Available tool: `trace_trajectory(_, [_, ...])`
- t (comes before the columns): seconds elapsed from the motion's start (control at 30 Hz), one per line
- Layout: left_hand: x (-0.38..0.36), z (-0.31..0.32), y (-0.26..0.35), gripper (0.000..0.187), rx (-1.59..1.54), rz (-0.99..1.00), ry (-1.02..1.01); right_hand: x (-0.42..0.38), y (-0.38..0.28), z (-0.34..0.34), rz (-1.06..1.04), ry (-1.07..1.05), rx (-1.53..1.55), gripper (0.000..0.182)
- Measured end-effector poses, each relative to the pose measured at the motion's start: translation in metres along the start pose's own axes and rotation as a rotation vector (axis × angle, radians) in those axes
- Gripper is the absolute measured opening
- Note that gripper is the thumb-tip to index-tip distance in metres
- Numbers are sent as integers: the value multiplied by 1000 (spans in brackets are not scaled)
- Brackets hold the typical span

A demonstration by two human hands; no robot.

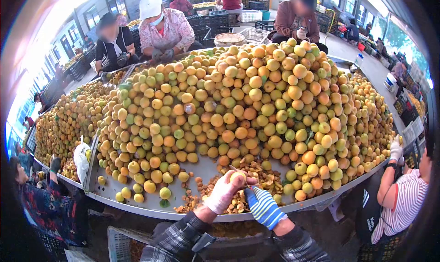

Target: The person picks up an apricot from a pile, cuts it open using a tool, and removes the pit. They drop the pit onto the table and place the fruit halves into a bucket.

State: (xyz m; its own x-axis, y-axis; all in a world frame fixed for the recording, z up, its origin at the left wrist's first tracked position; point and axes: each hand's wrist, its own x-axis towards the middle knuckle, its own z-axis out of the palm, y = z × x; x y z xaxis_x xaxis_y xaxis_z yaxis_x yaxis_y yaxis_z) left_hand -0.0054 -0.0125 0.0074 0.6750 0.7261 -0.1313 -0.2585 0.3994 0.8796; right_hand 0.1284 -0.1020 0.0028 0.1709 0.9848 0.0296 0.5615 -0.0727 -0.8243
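My left hand (224,191), in a pale glove with bare fingertips, is closed around an apricot (237,176) at the table's near edge. Close against it is my right hand (265,206), in a blue, white and yellow striped glove. Its fingers are curled in by the fruit, and what they grip is too small to make out. Split apricot pieces (208,187) lie beneath and around both hands. A big heap of whole apricots (220,120) rises just beyond them.
The metal table (151,209) has a raised rim. A white bag (82,159) hangs at its left divider. Below stands a pale plastic crate (120,243). Co-workers sit across the table and at both sides; black crates (220,19) are stacked behind.
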Motion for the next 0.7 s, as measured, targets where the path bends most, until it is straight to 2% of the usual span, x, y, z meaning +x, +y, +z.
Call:
trace_trajectory(0.03, [2, 2, -11, 61, -87, -9, 30, 1, -1, 6, -44, 34, -5, 16])
trace_trajectory(0.07, [1, 7, -10, 61, -88, -12, 27, 1, 0, 11, -87, 67, -12, 15])
trace_trajectory(0.13, [-3, 19, -4, 65, -373, -122, 132, 1, 3, 14, -72, 28, -12, 14])
trace_trajectory(0.2, [-2, 22, -3, 66, -353, -129, 156, 1, 0, 14, 28, 7, 44, 14])
trace_trajectory(0.27, [-3, 22, -5, 66, -167, -59, 187, 0, 13, 25, 0, 16, 57, 17])
trace_trajectory(0.33, [0, 13, -10, 64, -60, 9, 153, -3, 19, 29, 135, -55, 530, 22])
trace_trajectory(0.37, [2, 10, -13, 63, 13, 69, 131, -2, -5, 18, 116, -56, 626, 32])
trace_trajectory(0.4, [2, 9, -12, 62, 85, 129, 110, -3, -14, 10, 114, -56, 622, 32])
trace_trajectory(0.47, [-1, 10, -5, 63, 97, 135, 108, -4, -23, 0, 547, -282, 958, 37])
trace_trajectory(0.53, [-2, 8, -2, 67, 86, 131, 27, -4, -23, 2, 595, -275, 971, 42])
trace_trajectory(0.6, [-2, 7, -2, 69, 35, 117, -9, -3, -25, -6, 703, -446, 1273, 47])
trace_trajectory(0.67, [0, 6, -2, 71, 52, 149, -23, -2, -26, -11, 691, -466, 1287, 47])
trace_trajectory(0.7, [0, 8, 0, 74, 25, 95, -16, -2, -26, -12, 701, -458, 1268, 45])
